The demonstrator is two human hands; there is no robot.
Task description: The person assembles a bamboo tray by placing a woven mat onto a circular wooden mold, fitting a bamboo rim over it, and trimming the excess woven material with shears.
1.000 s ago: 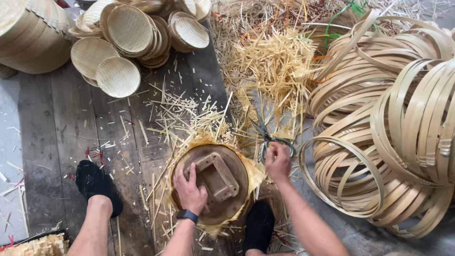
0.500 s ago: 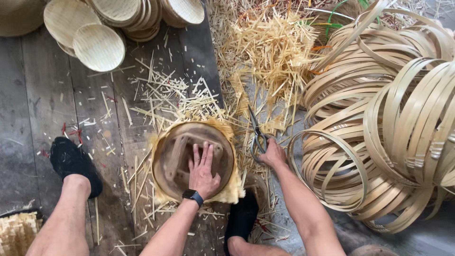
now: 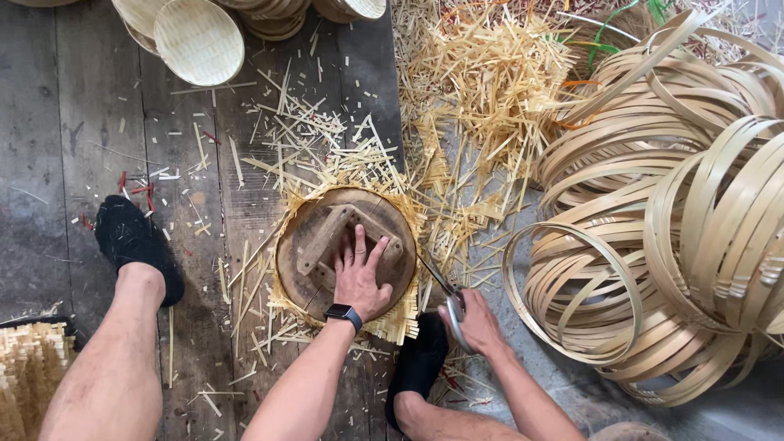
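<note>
Pressing spread left hand (image 3: 359, 278) on round mould (image 3: 343, 249), right hand (image 3: 474, 322) grips scissors (image 3: 445, 294) at its edge

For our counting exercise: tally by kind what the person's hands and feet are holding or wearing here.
Round wooden form under the left hand: 1
Scissors in the right hand: 1
Wristwatch: 1
Black shoes: 2
Total: 5
</note>
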